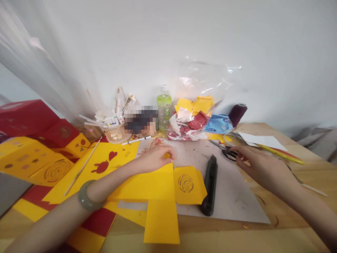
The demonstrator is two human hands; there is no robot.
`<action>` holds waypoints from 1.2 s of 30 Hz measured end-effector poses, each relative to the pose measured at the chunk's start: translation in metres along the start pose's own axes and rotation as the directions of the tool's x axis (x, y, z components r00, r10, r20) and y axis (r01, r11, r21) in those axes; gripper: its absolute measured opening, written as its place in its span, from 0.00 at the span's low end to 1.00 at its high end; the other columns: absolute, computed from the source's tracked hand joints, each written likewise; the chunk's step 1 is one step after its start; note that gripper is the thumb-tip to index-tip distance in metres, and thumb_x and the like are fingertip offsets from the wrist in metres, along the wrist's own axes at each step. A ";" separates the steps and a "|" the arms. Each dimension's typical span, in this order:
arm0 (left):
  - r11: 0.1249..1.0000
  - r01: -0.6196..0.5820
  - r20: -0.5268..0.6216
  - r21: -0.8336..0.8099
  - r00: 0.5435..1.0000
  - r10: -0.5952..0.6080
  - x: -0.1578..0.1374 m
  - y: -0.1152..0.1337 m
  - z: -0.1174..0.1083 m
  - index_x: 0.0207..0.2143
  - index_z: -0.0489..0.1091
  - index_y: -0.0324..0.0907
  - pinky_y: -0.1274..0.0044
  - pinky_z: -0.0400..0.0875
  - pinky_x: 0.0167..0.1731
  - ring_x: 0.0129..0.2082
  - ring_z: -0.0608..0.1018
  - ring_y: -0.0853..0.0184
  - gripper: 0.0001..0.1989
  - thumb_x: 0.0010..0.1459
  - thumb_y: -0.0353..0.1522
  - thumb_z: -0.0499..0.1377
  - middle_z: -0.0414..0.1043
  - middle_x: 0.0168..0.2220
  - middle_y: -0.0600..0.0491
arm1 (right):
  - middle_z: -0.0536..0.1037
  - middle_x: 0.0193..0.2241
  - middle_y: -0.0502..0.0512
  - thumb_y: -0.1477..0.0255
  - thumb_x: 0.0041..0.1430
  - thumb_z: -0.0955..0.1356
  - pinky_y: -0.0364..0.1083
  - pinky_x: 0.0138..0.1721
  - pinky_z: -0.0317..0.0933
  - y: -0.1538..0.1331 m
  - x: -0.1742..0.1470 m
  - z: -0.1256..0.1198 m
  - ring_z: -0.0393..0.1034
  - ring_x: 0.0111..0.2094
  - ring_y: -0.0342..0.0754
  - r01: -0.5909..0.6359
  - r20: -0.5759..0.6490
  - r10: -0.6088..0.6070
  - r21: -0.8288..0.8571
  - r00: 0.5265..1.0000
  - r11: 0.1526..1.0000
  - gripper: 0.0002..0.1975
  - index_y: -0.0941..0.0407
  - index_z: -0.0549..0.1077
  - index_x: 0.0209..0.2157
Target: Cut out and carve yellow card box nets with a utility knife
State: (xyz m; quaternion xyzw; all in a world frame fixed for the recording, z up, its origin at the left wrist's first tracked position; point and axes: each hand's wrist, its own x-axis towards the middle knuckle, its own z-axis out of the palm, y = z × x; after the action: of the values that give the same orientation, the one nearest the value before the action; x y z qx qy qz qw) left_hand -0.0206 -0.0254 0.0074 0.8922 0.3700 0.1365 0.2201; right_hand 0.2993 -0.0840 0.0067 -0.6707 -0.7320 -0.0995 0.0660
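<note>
My left hand [158,158] is closed at the top edge of a yellow folded card sheet [160,218], a bit of yellow showing between thumb and fingers. A side flap of this sheet bears a cut-out rose pattern [185,183]. At the right, my right hand [252,160] has its fingers closed at the black handles of a pair of scissors [228,154], whose blades point to the far left. Between the hands, a dark utility knife [210,186] lies on a grey cutting sheet [237,200].
Yellow and red cut boxes [34,158] stand at the left, by a thin stick [83,165]. Along the wall are a basket of markers [116,135], a green drink bottle [164,109], a clear bag of paper scraps [192,119], a blue tissue pack [218,123] and a dark thread spool [237,114].
</note>
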 end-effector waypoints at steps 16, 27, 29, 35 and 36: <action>0.851 0.474 0.368 -0.225 0.850 -0.376 -0.101 0.048 -0.011 0.18 0.63 0.40 0.82 0.57 0.21 0.20 0.70 0.72 0.20 0.59 0.41 0.52 0.66 0.18 0.57 | 0.79 0.42 0.68 0.69 0.60 0.59 0.51 0.30 0.59 0.007 0.029 -0.006 0.74 0.39 0.66 -0.126 0.323 0.100 0.060 0.941 0.990 0.22 0.55 0.68 0.55; -0.040 0.639 0.549 -0.769 0.626 -0.554 -0.141 0.060 0.020 0.44 0.60 0.43 0.84 0.63 0.15 0.25 0.79 0.67 0.26 0.48 0.47 0.62 0.72 0.38 0.51 | 0.76 0.26 0.54 0.62 0.45 0.67 0.50 0.32 0.61 0.004 0.017 -0.004 0.71 0.30 0.54 -0.202 0.118 0.164 0.610 0.979 0.767 0.22 0.54 0.69 0.43; -0.074 0.585 0.509 -0.808 0.628 -0.589 -0.136 0.061 0.025 0.43 0.60 0.43 0.84 0.64 0.16 0.23 0.78 0.68 0.26 0.46 0.46 0.64 0.72 0.32 0.55 | 0.78 0.28 0.56 0.64 0.45 0.68 0.49 0.33 0.62 -0.011 0.013 -0.009 0.72 0.32 0.53 -0.223 0.212 0.090 0.769 0.973 0.600 0.22 0.54 0.67 0.44; -0.023 0.407 0.292 -0.913 0.614 -0.733 -0.117 0.057 0.036 0.32 0.61 0.42 0.86 0.56 0.19 0.18 0.67 0.79 0.20 0.41 0.37 0.67 0.61 0.21 0.63 | 0.75 0.22 0.51 0.63 0.47 0.70 0.44 0.24 0.57 -0.051 0.004 -0.014 0.67 0.24 0.47 -0.195 0.251 -0.090 0.893 0.964 0.407 0.19 0.53 0.65 0.41; -0.023 0.373 0.265 -0.928 0.612 -0.745 -0.115 0.056 0.036 0.30 0.60 0.42 0.85 0.57 0.20 0.20 0.67 0.78 0.20 0.39 0.35 0.68 0.62 0.23 0.62 | 0.73 0.19 0.49 0.61 0.45 0.71 0.45 0.24 0.57 -0.054 0.004 -0.014 0.65 0.23 0.46 -0.191 0.243 -0.080 0.893 0.967 0.408 0.20 0.54 0.66 0.39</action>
State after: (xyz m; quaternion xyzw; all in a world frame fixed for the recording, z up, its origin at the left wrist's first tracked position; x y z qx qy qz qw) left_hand -0.0515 -0.1535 -0.0053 0.3049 0.5732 0.3610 0.6694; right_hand 0.2444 -0.0877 0.0183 -0.5575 -0.6472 0.4007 0.3314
